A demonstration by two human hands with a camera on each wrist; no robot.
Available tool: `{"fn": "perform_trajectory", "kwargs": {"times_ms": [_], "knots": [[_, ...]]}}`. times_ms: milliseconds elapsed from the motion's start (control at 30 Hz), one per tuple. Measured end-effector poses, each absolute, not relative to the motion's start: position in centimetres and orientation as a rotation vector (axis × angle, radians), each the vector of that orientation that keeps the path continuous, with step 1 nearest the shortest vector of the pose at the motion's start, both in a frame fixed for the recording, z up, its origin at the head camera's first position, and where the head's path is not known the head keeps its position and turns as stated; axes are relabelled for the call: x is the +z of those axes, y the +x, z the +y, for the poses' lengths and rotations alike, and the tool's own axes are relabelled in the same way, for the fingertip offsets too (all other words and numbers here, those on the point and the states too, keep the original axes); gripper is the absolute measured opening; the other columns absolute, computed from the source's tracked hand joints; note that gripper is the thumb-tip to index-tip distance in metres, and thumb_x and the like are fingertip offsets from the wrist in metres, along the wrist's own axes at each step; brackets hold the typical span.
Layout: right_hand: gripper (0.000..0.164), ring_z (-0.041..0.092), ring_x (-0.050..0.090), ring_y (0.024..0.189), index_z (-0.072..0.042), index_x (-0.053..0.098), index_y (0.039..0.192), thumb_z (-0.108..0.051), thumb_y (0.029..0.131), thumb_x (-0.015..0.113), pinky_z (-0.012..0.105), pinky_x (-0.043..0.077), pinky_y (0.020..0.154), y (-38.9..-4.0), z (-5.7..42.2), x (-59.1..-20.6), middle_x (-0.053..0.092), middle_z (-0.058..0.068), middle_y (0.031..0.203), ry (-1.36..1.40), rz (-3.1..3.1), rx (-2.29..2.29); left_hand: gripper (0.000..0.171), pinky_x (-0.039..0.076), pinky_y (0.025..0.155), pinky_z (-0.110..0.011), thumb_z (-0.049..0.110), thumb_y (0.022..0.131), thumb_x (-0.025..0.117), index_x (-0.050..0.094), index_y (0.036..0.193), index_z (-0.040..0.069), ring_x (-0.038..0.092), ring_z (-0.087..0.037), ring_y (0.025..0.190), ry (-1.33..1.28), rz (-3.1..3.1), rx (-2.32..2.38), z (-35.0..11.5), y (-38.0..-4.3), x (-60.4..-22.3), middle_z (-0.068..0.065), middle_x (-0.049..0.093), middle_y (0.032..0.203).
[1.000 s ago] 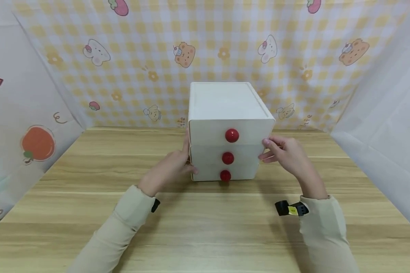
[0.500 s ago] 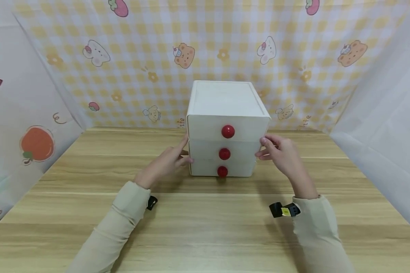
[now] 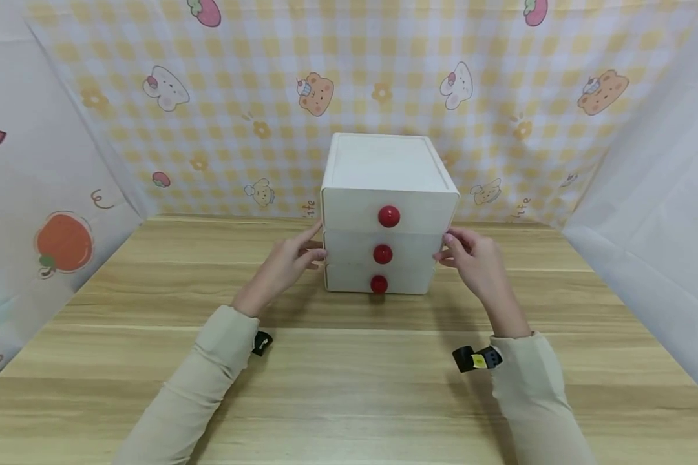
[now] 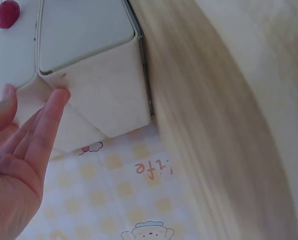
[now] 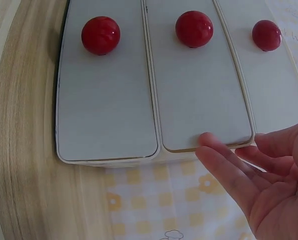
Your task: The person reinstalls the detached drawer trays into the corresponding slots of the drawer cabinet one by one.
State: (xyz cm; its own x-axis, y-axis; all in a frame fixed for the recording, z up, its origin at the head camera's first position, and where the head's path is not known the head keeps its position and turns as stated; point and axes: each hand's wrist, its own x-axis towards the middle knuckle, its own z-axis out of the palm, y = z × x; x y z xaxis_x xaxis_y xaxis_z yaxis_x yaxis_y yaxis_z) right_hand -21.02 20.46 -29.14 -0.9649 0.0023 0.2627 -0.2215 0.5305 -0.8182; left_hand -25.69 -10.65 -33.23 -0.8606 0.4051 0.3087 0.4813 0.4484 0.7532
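A white three-drawer cabinet [image 3: 391, 165] stands upright on the wooden table, its front facing me. Each of its drawers bears a round red knob; the middle knob [image 3: 382, 254] sits between my two hands. Fairly straight fingers of my left hand [image 3: 285, 261] touch the cabinet's left side, as the left wrist view also shows, with the thumb near the front edge. On the opposite side, my right hand [image 3: 479, 261] rests its extended fingertips against the right edge, around the middle drawer [image 5: 204, 95]. All the drawers look closed.
A yellow checked cloth [image 3: 378, 64] with cartoon animals hangs behind the table [image 3: 349, 381]. White cloth walls rise on the left [image 3: 11, 168] and right [image 3: 669, 187]. A black strap [image 3: 477, 359] sits at my right wrist.
The cabinet has slid away from me toward the back cloth and turned slightly, its front now straighter. Both hands have moved along with it, the left one shifting farther back.
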Motion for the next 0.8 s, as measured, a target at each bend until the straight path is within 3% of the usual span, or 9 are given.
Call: {"fn": "perform_trajectory", "kwargs": {"times_ms": [200, 467, 800], "knots": [[0.036, 0.015, 0.067, 0.084, 0.008, 0.049, 0.128, -0.012, 0.098, 0.044, 0.022, 0.054, 0.076, -21.2, 20.4, -29.3, 0.061, 0.025, 0.114, 0.178, -2.539, 1.413, 0.053, 0.057, 0.072, -0.026, 0.007, 0.095, 0.049, 0.030, 0.145, 0.011, 0.067, -0.029, 0.092, -0.741, -2.570, -1.388, -10.4, -26.0, -33.3, -0.022, 0.064, 0.112], [0.040, 0.034, 0.064, 0.099, 0.009, 0.044, 0.131, -0.013, 0.099, 0.043, 0.023, 0.052, 0.083, -21.1, 20.3, -29.4, 0.058, 0.026, 0.119, 0.203, -2.557, 1.361, 0.050, 0.057, 0.072, -0.026, 0.005, 0.096, 0.046, 0.031, 0.144, 0.007, 0.067, -0.031, 0.092, -0.694, -2.559, -1.419, -10.0, -26.0, -33.3, -0.024, 0.061, 0.117], [0.040, 0.034, 0.063, 0.102, 0.008, 0.043, 0.133, -0.012, 0.098, 0.043, 0.032, 0.052, 0.086, -21.0, 20.3, -29.5, 0.058, 0.026, 0.120, 0.208, -2.575, 1.328, 0.050, 0.057, 0.073, -0.030, 0.006, 0.097, 0.045, 0.030, 0.144, 0.010, 0.067, -0.030, 0.094, -0.644, -2.592, -1.430, -9.6, -25.9, -33.2, -0.023, 0.060, 0.120]]}}
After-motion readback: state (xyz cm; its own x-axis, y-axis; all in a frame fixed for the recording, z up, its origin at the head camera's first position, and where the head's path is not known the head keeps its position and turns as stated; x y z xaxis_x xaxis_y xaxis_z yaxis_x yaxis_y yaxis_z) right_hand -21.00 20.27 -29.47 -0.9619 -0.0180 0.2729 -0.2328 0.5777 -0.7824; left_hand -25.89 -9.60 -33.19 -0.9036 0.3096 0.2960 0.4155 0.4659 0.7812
